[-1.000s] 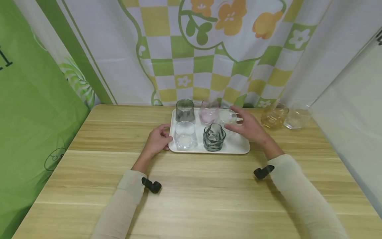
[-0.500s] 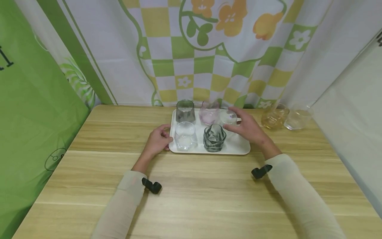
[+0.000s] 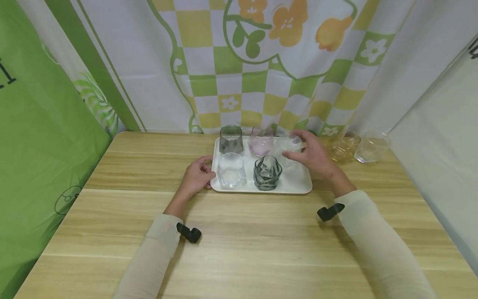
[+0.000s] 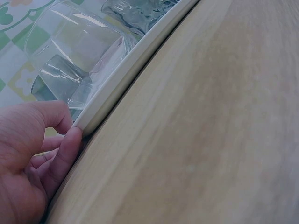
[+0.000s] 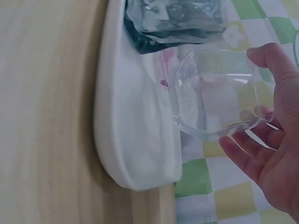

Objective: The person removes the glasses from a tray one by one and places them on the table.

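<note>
The left hand [image 3: 196, 176] pinches the white tray [image 3: 293, 183] at its left edge. Right of the pink glass [image 3: 261, 143], at the tray's back right, the right hand [image 3: 314, 155] grasps a colourless, see-through glass [image 5: 217, 95], slightly farther right than half a second ago; whether its base touches the tray is unclear.

left hand [image 3: 196, 175] pinched, right hand [image 3: 314, 154] curved

One white tray [image 3: 293, 182] bears four glasses [image 3: 267, 176], with a fifth glass [image 3: 292, 145] by its far right corner, two other glasses [image 3: 371, 149] off to its right, one left hand [image 3: 196, 174] and one right hand [image 3: 315, 154] at its two ends, and one table [image 3: 254, 249] beneath it.
</note>
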`<state>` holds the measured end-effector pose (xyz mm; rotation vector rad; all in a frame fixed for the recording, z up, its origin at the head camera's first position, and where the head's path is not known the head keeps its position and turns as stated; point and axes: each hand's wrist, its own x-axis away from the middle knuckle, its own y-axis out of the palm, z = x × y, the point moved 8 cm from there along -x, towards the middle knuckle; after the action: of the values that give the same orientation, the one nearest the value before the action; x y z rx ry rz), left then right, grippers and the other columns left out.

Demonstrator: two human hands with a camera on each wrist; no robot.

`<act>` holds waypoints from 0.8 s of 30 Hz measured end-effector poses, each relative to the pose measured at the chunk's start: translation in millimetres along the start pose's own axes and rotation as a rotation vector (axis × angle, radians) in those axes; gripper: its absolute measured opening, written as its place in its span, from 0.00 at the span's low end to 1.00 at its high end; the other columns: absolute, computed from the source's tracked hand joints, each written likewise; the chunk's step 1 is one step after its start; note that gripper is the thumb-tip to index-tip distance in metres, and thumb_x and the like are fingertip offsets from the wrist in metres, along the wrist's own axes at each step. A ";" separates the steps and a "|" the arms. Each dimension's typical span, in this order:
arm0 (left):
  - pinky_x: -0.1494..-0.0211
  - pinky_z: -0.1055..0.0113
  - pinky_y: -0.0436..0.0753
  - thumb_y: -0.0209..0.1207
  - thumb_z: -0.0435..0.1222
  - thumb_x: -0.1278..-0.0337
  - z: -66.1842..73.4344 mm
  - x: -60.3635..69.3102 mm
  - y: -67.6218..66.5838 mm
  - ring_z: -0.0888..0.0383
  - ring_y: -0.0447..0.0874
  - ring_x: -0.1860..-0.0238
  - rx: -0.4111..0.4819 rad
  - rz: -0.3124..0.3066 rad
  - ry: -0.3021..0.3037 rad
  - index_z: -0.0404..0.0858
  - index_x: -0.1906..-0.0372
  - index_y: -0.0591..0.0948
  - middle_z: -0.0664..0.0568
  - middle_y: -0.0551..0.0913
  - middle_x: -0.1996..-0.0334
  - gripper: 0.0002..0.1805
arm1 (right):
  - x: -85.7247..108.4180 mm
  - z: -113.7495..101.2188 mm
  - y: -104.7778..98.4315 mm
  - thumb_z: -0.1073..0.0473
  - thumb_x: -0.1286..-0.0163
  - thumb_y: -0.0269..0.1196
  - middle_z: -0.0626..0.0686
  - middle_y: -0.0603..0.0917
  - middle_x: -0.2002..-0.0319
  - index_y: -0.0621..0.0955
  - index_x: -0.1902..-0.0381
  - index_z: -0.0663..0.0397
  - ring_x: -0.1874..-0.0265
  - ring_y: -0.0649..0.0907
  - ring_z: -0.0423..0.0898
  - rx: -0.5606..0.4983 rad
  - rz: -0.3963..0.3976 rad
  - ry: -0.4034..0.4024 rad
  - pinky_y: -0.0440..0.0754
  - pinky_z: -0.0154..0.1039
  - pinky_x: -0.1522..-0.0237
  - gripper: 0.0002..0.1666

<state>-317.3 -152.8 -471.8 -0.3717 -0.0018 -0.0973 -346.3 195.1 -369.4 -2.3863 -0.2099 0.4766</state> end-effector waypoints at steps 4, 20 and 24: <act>0.76 0.61 0.89 0.63 0.25 0.43 -0.2 -0.5 -0.3 0.55 0.80 0.79 0.011 0.002 -0.004 0.34 0.30 0.74 0.43 0.77 0.66 0.33 | -0.1 -1.3 -10.7 0.59 0.40 0.77 0.68 0.78 0.39 0.74 0.35 0.69 0.46 0.80 0.65 0.018 0.011 0.026 0.85 0.60 0.49 0.40; 0.76 0.61 0.89 0.63 0.25 0.43 -1.3 -1.0 -0.1 0.55 0.79 0.79 0.012 0.006 0.001 0.34 0.31 0.74 0.43 0.76 0.66 0.32 | 7.1 16.6 -55.2 0.49 0.37 0.74 0.65 0.74 0.33 0.73 0.31 0.61 0.37 0.73 0.66 0.134 0.027 0.203 0.75 0.62 0.41 0.42; 0.76 0.61 0.89 0.63 0.25 0.43 -0.7 -1.0 0.0 0.56 0.79 0.80 0.015 0.006 0.000 0.34 0.31 0.74 0.44 0.76 0.66 0.32 | 7.7 23.2 -63.3 0.48 0.37 0.73 0.68 0.74 0.34 0.72 0.31 0.62 0.38 0.73 0.67 0.163 0.023 0.237 0.74 0.64 0.41 0.42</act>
<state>-318.3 -152.9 -472.5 -0.3564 -0.0015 -0.0909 -349.8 258.7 -346.0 -2.2632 -0.0351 0.2089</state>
